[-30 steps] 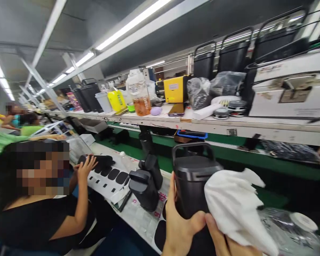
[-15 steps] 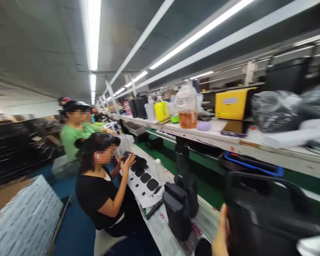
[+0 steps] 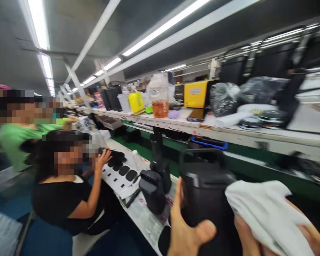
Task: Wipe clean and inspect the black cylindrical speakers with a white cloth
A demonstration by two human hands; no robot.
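A black upright case with a loop handle on top (image 3: 208, 199) stands at the lower right. My left hand (image 3: 188, 227) grips its near left side, thumb across the front and fingers along the edge. In my right hand (image 3: 313, 236) is a bunched white cloth (image 3: 264, 209), which meets the case's right side. Part of the right hand is hidden under the cloth. Just left of the case, similar black cases (image 3: 153, 190) stand on the white bench (image 3: 146, 231).
A seated co-worker in black (image 3: 66, 199) handles a dark part beside rows of black pads (image 3: 131, 175). Another person in green (image 3: 18, 138) is behind. Above the bench runs a shelf (image 3: 176, 124) bearing a jug of amber liquid (image 3: 160, 106), a yellow box (image 3: 194, 95) and plastic-wrapped items (image 3: 224, 97).
The view has swung right, so everything shifts left. The white cloth and my right hand have come into fuller view beside the case. My left hand stays on the case.
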